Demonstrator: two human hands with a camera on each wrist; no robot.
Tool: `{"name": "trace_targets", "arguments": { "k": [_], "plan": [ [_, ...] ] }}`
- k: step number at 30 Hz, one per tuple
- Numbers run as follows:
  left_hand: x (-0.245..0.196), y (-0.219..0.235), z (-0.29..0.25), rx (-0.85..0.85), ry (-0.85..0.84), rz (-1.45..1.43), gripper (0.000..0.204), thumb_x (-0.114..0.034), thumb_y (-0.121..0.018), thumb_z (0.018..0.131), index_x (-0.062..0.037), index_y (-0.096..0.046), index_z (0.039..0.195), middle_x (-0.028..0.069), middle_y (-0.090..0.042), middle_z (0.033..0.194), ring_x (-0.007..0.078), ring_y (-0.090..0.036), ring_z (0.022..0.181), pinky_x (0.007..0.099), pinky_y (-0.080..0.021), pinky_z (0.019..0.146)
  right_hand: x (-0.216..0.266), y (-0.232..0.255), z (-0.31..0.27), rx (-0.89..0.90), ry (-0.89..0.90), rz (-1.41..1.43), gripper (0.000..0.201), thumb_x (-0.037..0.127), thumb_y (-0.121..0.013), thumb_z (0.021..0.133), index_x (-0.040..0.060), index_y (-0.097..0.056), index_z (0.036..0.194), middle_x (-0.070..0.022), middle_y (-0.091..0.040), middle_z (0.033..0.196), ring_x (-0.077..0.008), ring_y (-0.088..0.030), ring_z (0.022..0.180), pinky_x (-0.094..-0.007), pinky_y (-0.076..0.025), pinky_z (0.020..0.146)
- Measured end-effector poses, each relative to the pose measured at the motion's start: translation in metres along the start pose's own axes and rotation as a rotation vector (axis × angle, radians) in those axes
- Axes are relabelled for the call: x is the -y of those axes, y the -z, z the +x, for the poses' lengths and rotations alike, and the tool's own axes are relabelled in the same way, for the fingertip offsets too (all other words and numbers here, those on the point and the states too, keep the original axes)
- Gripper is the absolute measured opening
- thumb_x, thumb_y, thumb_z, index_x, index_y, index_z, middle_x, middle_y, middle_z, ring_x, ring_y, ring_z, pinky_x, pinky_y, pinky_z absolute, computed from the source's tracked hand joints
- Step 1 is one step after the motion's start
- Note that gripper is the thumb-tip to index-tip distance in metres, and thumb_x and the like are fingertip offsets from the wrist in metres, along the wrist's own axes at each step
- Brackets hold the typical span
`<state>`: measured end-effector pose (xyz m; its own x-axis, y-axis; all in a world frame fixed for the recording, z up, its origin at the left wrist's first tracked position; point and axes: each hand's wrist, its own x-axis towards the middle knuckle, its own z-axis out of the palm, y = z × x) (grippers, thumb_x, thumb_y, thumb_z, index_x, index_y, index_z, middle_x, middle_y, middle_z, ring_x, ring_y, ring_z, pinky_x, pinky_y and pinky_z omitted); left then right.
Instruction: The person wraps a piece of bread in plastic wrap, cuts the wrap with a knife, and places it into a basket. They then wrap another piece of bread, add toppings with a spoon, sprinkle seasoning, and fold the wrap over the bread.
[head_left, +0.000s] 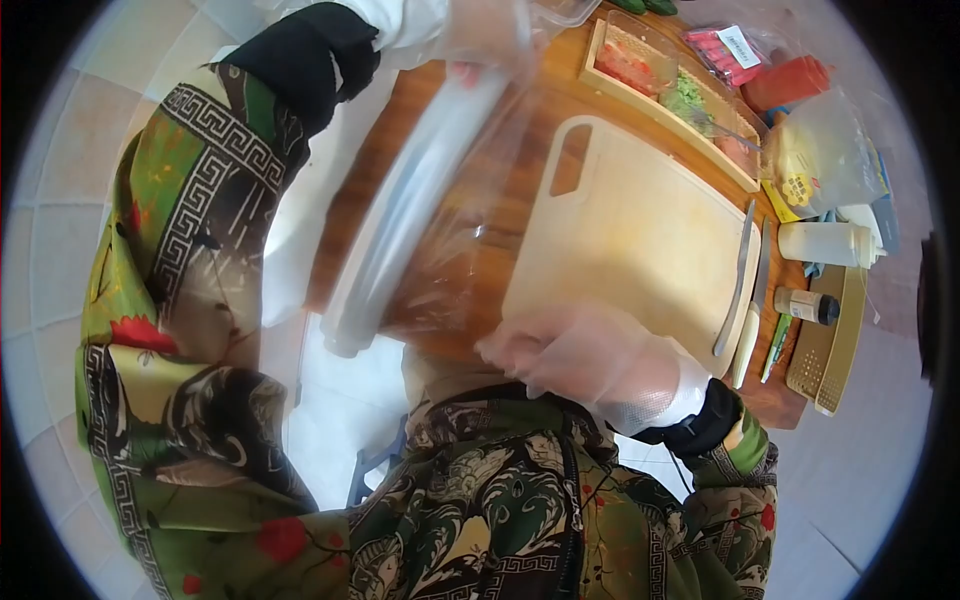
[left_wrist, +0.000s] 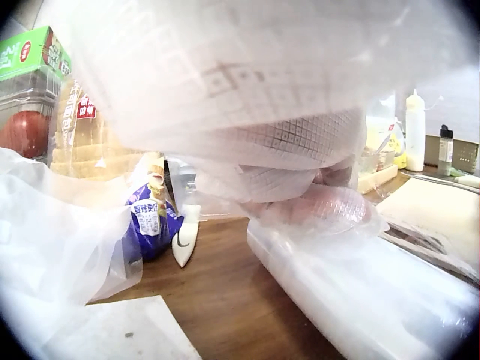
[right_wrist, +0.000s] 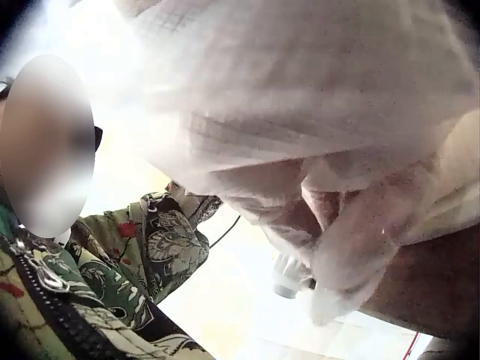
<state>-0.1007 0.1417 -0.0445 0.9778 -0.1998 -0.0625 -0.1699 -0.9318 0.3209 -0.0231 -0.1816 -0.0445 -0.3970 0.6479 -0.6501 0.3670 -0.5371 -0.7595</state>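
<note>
A long roll of cling film (head_left: 415,205) lies slantwise over the wooden table's left part, its near end past the table edge. My left hand (head_left: 492,38), in a clear plastic glove, grips the roll's far end; in the left wrist view the gloved fingers (left_wrist: 330,210) curl over it. A see-through sheet of film (head_left: 470,245) stretches from the roll towards the right. At the cutting board's near edge, my gloved right hand (head_left: 590,360) pinches the film's edge, fingers curled. The right wrist view shows its bent fingers (right_wrist: 349,247) close up, the film hardly visible there.
A cream cutting board (head_left: 630,230) lies right of the film. Behind it stands a wooden tray (head_left: 735,172) of chopped food. Knives (head_left: 738,280), a squeeze bottle (head_left: 825,243) and a spice jar (head_left: 808,306) line the right side. Bagged sliced bread (left_wrist: 90,142) stands beyond the left hand.
</note>
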Motion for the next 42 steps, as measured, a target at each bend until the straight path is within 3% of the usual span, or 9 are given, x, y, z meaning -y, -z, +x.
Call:
{"name": "trace_targets", "arguments": {
  "k": [1, 4, 8, 10, 13, 22, 35, 37, 42],
  "plan": [
    [-0.01, 0.006, -0.001, 0.069, 0.347, -0.173, 0.024, -0.018, -0.074, 0.082, -0.0089, -0.07, 0.104, 0.0096, -0.071, 0.097, 0.0253, -0.069, 0.087, 0.0401, -0.056, 0.073, -0.002, 0.0, 0.0, -0.063, 0.001, 0.037, 0.039, 0.021, -0.061, 0.098, 0.0075, -0.063, 0.134, -0.0033, -0.072, 0.098, -0.0114, -0.066, 0.075, -0.0246, -0.053, 0.067],
    [-0.014, 0.009, -0.006, 0.056, 0.361, -0.369, 0.021, -0.022, -0.071, 0.086, -0.0084, -0.071, 0.102, 0.0089, -0.071, 0.092, 0.0222, -0.07, 0.075, 0.0383, -0.057, 0.063, 0.017, -0.005, 0.002, -0.362, 0.002, 0.301, 0.054, 0.022, -0.063, 0.097, 0.0072, -0.049, 0.147, -0.0037, -0.071, 0.094, -0.0106, -0.064, 0.067, -0.0219, -0.051, 0.061],
    [-0.006, 0.002, -0.005, -0.004, 0.233, -0.299, 0.02, -0.021, -0.072, 0.085, -0.008, -0.071, 0.1, 0.009, -0.071, 0.089, 0.021, -0.07, 0.072, 0.0362, -0.057, 0.06, 0.025, -0.005, 0.012, -0.349, -0.053, 0.373, 0.069, 0.026, -0.066, 0.096, 0.005, -0.035, 0.154, -0.005, -0.069, 0.093, -0.0095, -0.062, 0.061, -0.0212, -0.048, 0.054],
    [-0.02, 0.009, -0.008, -0.007, 0.354, -0.505, 0.02, -0.02, -0.071, 0.085, -0.0065, -0.071, 0.099, 0.0088, -0.071, 0.087, 0.0207, -0.07, 0.068, 0.0357, -0.057, 0.058, 0.024, -0.008, 0.02, -0.315, -0.001, 0.565, 0.071, 0.027, -0.068, 0.095, 0.0028, -0.035, 0.153, -0.0046, -0.068, 0.086, -0.0095, -0.06, 0.057, -0.0201, -0.045, 0.05],
    [-0.058, 0.031, -0.008, 0.038, 0.598, -0.373, 0.021, -0.02, -0.072, 0.084, -0.0051, -0.071, 0.098, 0.0088, -0.071, 0.086, 0.0199, -0.07, 0.065, 0.0348, -0.057, 0.059, 0.022, -0.009, 0.033, -0.196, -0.017, 0.695, 0.07, 0.027, -0.067, 0.094, -0.0027, -0.038, 0.15, -0.0026, -0.062, 0.077, -0.0096, -0.055, 0.053, -0.0215, -0.042, 0.047],
    [-0.046, 0.022, -0.007, 0.028, 0.53, -0.405, 0.022, -0.022, -0.071, 0.084, -0.0047, -0.07, 0.096, 0.0085, -0.07, 0.08, 0.0198, -0.07, 0.063, 0.0327, -0.056, 0.056, 0.025, -0.003, 0.029, 0.126, -0.089, 0.554, 0.05, 0.021, -0.067, 0.094, 0.0058, -0.054, 0.139, 0.0011, -0.057, 0.073, -0.0046, -0.048, 0.056, -0.0192, -0.033, 0.049],
    [-0.047, 0.016, -0.009, -0.059, 0.61, -0.505, 0.019, -0.019, -0.071, 0.083, -0.0047, -0.068, 0.096, 0.0071, -0.069, 0.078, 0.0199, -0.068, 0.06, 0.0341, -0.057, 0.052, 0.025, -0.016, 0.029, 0.143, -0.1, 0.526, 0.033, 0.029, -0.073, 0.092, 0.0075, -0.062, 0.115, 0.0023, -0.058, 0.076, -0.0046, -0.051, 0.059, -0.0189, -0.037, 0.051],
    [-0.03, 0.004, -0.008, -0.108, 0.549, -0.818, 0.021, -0.018, -0.072, 0.082, -0.0052, -0.068, 0.097, 0.007, -0.069, 0.078, 0.0203, -0.068, 0.059, 0.0344, -0.057, 0.052, 0.021, -0.019, 0.03, 0.134, -0.104, 0.523, 0.028, 0.035, -0.073, 0.092, 0.0096, -0.064, 0.102, 0.0034, -0.057, 0.072, -0.0047, -0.051, 0.057, -0.0192, -0.036, 0.05],
    [-0.025, 0.002, -0.006, -0.084, 0.536, -0.69, 0.02, -0.017, -0.072, 0.081, -0.0063, -0.067, 0.097, 0.007, -0.069, 0.079, 0.0208, -0.068, 0.059, 0.0352, -0.057, 0.052, 0.018, -0.028, 0.038, 0.028, -0.106, 0.497, 0.038, 0.047, -0.067, 0.094, 0.0104, -0.062, 0.083, 0.003, -0.055, 0.065, -0.0055, -0.051, 0.053, -0.021, -0.036, 0.047]
  ]
}}
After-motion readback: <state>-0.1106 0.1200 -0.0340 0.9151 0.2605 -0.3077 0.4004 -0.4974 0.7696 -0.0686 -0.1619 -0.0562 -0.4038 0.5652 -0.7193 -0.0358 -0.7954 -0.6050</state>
